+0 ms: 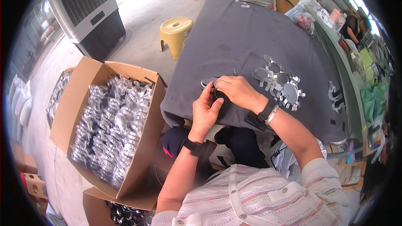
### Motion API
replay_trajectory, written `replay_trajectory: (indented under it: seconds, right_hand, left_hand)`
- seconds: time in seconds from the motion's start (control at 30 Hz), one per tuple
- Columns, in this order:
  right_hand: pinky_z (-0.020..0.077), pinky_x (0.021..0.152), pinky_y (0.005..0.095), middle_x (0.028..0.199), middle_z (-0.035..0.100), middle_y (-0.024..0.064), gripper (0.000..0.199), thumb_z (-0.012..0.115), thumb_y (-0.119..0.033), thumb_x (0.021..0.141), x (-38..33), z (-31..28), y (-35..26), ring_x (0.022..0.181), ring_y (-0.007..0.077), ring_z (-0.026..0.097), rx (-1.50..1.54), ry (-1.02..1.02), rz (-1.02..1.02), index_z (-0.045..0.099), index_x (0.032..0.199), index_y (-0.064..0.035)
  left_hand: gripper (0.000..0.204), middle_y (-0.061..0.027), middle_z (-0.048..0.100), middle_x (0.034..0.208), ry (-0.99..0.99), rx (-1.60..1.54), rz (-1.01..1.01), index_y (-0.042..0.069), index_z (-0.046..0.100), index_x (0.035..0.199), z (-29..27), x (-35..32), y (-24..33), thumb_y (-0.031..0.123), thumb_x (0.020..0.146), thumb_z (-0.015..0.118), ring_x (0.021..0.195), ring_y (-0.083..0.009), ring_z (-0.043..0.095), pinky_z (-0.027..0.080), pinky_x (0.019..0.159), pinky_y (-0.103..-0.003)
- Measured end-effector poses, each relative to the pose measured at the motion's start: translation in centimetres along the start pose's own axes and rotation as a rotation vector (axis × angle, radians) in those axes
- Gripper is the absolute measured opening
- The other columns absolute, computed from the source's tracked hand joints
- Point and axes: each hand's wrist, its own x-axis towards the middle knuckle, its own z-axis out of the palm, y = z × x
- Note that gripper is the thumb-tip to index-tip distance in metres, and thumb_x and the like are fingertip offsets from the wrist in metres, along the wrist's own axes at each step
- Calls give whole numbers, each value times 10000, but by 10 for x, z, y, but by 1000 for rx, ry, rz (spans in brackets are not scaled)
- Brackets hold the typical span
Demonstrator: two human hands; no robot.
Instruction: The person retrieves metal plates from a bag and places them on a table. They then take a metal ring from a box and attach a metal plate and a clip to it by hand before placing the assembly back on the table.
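Observation:
Over the near edge of the cloth-covered table, my left hand (204,115) grips a small round black piece with a silvery rim (208,82), its thumb and fingers curled around it. My right hand (238,92) closes in from the other side, fingertips pinched against the same piece; its underside is partly hidden by the fingers. To the right of my hands lies a loose group of round grey discs (289,93) edged with small whitish tabs. A tiny metal-looking bit (234,71) rests just beyond my right hand.
An open cardboard box (142,142) full of plastic-wrapped round pieces (111,129) stands at my left. Below it, another box (98,209) holds black parts. A yellow stool (176,25) and an air cooler (86,12) stand beyond. Small wrapped parts (334,96) lie at the table's right side.

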Motion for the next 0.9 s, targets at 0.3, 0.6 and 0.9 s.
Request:
replay_trajectory:
  seconds: [0.3, 0.6, 0.9]
  right_hand:
    - [527, 605, 364, 810, 589, 81, 124, 598, -29, 730, -2, 1, -6, 751, 279, 630, -30, 89, -26, 563, 848, -38]
    - [539, 690, 346, 865, 648, 92, 61, 614, -62, 817, -10, 0, 2, 800, 263, 648, 188, 64, 119, 615, 864, -25]
    - [505, 718, 392, 932, 668, 168, 127, 617, -109, 822, -9, 0, 95, 835, 323, 651, -30, -16, 638, 685, 913, -53]
  left_hand:
    - [528, -32, 631, 808, -16, -23, -77, 34, 502, 1310, -2, 1, 7, 22, 811, 674, 733, -74, 565, 480, 711, -235]
    - [393, 18, 567, 752, -37, -114, -125, 43, 529, 1225, -2, 2, 21, 33, 844, 628, 612, -35, 497, 402, 494, -186]
    - [359, 15, 563, 695, 22, -115, -138, 57, 571, 1176, 1, 4, 18, 55, 826, 648, 562, -45, 477, 406, 504, -213]
